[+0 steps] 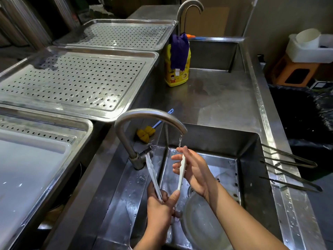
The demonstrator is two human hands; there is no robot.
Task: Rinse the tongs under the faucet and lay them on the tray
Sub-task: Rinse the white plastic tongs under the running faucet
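Count: one pair of white plastic tongs (pixel 153 177); two faucets, near faucet (pixel 149 114) and far faucet (pixel 189 6); three perforated trays (pixel 72 78); two metal tongs (pixel 288 159) on the right rim. The white plastic tongs are over the sink basin (pixel 248 159), long axis pointing away from the person, hinge nearest, scalloped tips farthest, arms splayed in a V, wet. The left hand (pixel 158 204) grips the hinge end, and the right hand (pixel 194 174) curls its fingers round the right arm under the running stream.

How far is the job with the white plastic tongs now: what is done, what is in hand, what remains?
Done: the white plastic tongs are picked up and water runs from the curved steel faucet. In hand: the left hand grips their joined end, the right hand holds one arm under the stream. Left: laying them on a perforated steel tray.
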